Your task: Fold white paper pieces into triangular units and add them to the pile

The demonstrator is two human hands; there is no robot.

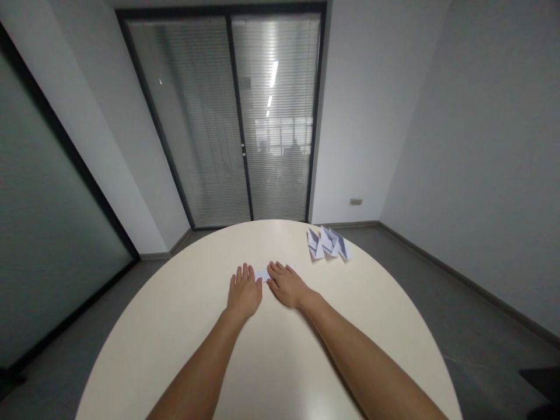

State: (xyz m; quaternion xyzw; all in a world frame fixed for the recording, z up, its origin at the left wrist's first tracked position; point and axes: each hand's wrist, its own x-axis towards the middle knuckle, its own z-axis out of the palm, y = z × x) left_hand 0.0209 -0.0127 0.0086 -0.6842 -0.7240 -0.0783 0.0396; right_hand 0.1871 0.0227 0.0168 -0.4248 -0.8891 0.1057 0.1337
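My left hand (244,293) lies flat on the round cream table (184,315), fingers stretched out and close together. My right hand (286,284) lies flat beside it, fingers extended. Both press down on a small white piece of paper (263,274), of which only a strip shows between the two hands. The rest of the paper is hidden under my palms and fingers.
Several folded white paper shapes (328,244) lie in a row near the table's far right edge. Beyond the table are a grey floor, a glass door with blinds (236,116) and white walls.
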